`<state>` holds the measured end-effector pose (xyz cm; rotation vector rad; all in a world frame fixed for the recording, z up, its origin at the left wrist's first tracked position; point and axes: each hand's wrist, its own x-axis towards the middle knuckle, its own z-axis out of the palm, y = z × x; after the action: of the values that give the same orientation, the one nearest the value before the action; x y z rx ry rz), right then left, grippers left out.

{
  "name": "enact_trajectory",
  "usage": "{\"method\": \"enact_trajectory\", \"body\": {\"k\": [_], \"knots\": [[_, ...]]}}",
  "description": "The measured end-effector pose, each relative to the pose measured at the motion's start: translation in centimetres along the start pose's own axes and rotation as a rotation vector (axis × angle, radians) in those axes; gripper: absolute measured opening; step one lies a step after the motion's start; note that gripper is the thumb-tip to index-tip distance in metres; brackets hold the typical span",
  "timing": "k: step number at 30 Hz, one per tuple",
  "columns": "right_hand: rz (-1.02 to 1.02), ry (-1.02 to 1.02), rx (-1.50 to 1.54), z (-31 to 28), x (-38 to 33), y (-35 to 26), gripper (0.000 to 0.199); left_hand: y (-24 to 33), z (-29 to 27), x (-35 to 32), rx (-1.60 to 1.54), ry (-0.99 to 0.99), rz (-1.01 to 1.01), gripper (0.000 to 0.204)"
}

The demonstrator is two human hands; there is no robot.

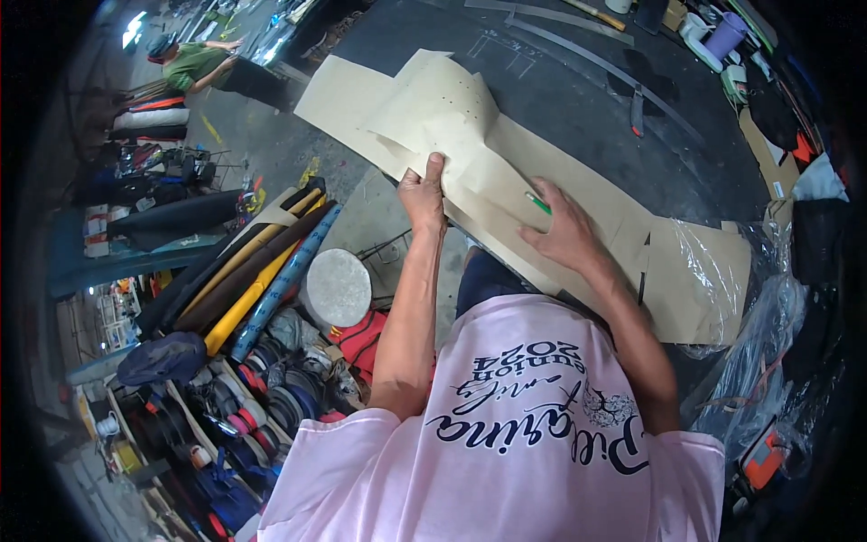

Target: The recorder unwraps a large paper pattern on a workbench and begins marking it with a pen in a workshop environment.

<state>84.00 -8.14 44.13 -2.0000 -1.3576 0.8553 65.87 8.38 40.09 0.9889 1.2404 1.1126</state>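
dark table (pixel 578 99) top right, concrete floor (pixel 271 149) and fabric rolls (pixel 271 289) off to the left. brown paper (pixel 474 176) lies slantwise over the table's near edge, far part bulged up. left hand (pixel 423 197) grips its near edge, thumb on top, other fingers partly hidden. right hand (pixel 571 233) over the paper, fingers loosely bent around a green stick (pixel 539 202). clear plastic (pixel 763 316) at paper's right end.

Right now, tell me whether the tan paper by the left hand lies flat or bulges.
It bulges: the tan paper arches up in a rounded hump just beyond the left hand.
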Motion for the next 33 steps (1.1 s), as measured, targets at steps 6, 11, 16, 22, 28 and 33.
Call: {"method": "enact_trajectory", "body": {"k": [6, 11, 16, 22, 28, 33], "knots": [[-0.068, 0.139, 0.03, -3.9, 2.3, -0.5, 0.042, 2.5, -0.7, 1.4, 0.199, -0.077, 0.078, 0.025], [0.079, 0.084, -0.033, -8.1, 5.3, -0.7, 0.037, 6.3, -0.1, 2.0, 0.287, -0.214, 0.103, 0.027], [-0.133, 0.243, 0.053, -12.2, 10.6, 3.2, 0.03, 7.5, -1.4, 4.2, 0.317, -0.219, 0.13, 0.03], [0.1, 0.145, 0.247, -14.7, 15.1, 5.8, 0.035, 8.1, -2.8, 5.4, 0.338, -0.243, 0.053, 0.034], [0.217, 0.205, 0.084, -14.8, 17.1, 9.5, 0.044, 8.7, -2.5, 5.9, 0.223, -0.21, 0.101, 0.036], [0.249, 0.264, -0.174, -13.4, 16.6, 6.2, 0.057, 13.4, -4.0, 8.1, 0.046, -0.106, 0.175, 0.022]]}}
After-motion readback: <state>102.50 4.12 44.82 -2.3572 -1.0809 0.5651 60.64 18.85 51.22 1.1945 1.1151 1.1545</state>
